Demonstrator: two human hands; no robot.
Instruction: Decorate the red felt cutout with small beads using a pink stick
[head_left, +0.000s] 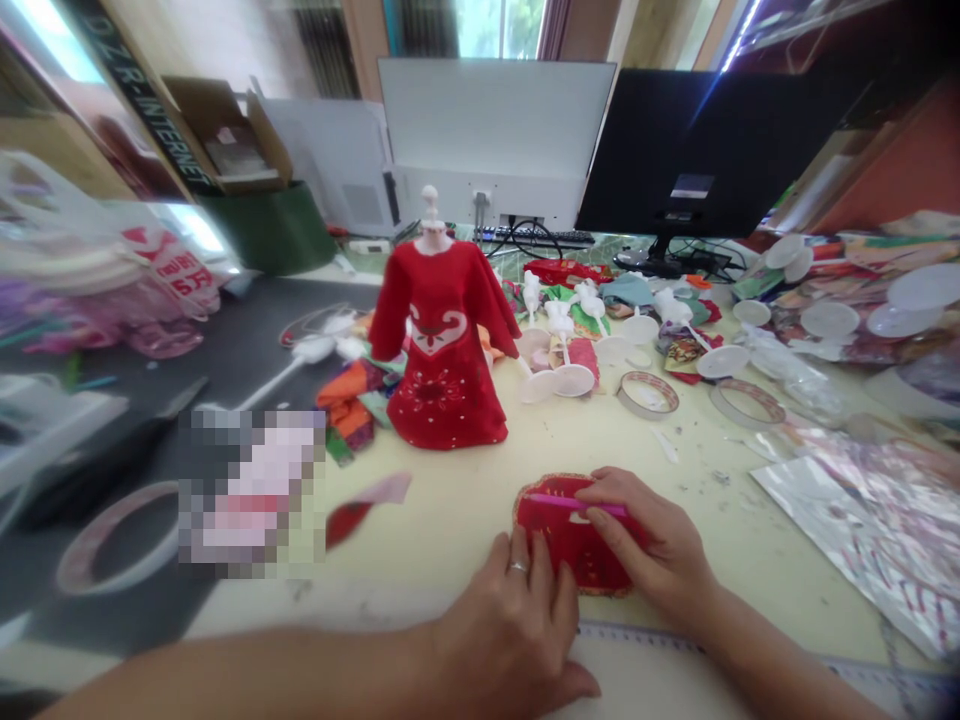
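Observation:
A small red fabric piece (pixel 574 535) with a gold-trimmed edge lies flat on the pale table (pixel 465 500) in front of me. My left hand (pixel 510 630), with a ring on one finger, presses its fingertips on the fabric's near left edge. My right hand (pixel 660 550) rests on the fabric's right side and pinches a thin pink stick (pixel 577 503) that lies across the top of the fabric. Behind it stands a doll mannequin in a red dress (pixel 442 350).
Several white doll stands (pixel 570 375), tape rolls (pixel 649 393) and coloured cloth scraps (pixel 349 405) lie behind the fabric. A silvery foil sheet (pixel 870 510) covers the right. A ruler (pixel 652 640) runs along the near edge. Monitors (pixel 705 150) stand at the back.

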